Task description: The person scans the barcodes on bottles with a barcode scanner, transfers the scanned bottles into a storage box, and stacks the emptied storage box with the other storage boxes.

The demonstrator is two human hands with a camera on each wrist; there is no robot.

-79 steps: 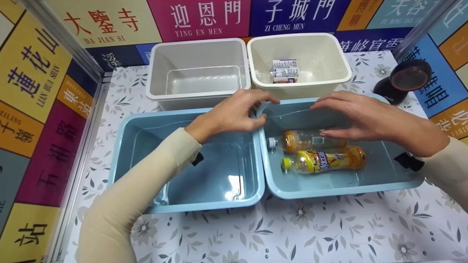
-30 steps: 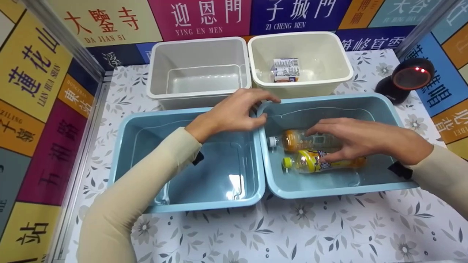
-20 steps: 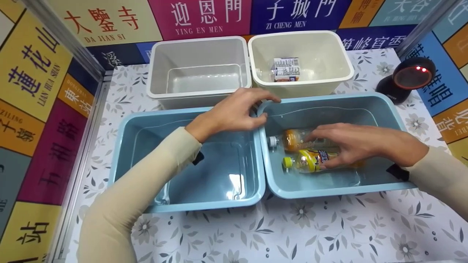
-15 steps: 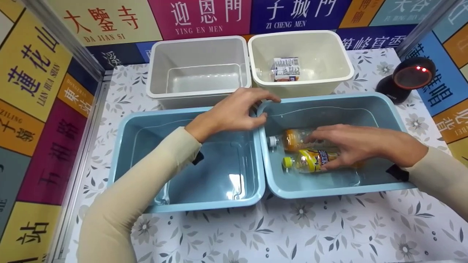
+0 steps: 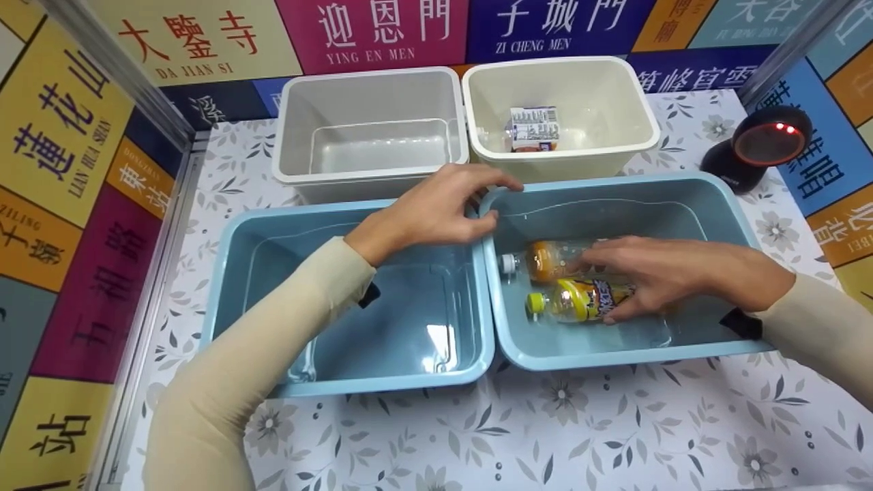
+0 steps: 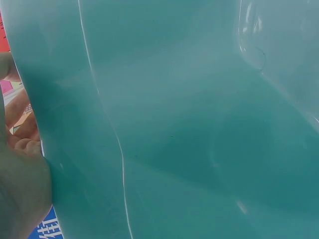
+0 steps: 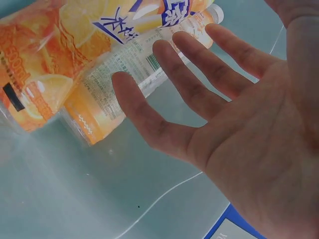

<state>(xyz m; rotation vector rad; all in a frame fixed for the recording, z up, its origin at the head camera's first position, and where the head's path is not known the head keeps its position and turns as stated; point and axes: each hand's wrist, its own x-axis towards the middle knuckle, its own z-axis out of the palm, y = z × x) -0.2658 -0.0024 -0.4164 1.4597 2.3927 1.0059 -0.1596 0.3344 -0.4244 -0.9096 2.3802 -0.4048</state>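
Two drink bottles lie side by side in the right blue bin. The one at the front has a yellow cap and yellow label; the one behind has a white cap and an orange lower label. My right hand reaches down over both, covering their right ends in the head view. Its fingers are spread and slightly bent beside the orange-labelled bottle in the right wrist view. My left hand hovers at the back corner where the blue bins meet, thumb and fingertips at the right bin's rim.
A left blue bin stands beside the right one. Behind them are a grey bin and a cream bin, the latter holding a labelled bottle. A black scanner-like device with red lights stands at right.
My right hand has come down and forward over the bottles, then shifted slightly right. The black device's red lights have come on. My left hand has stayed in place.
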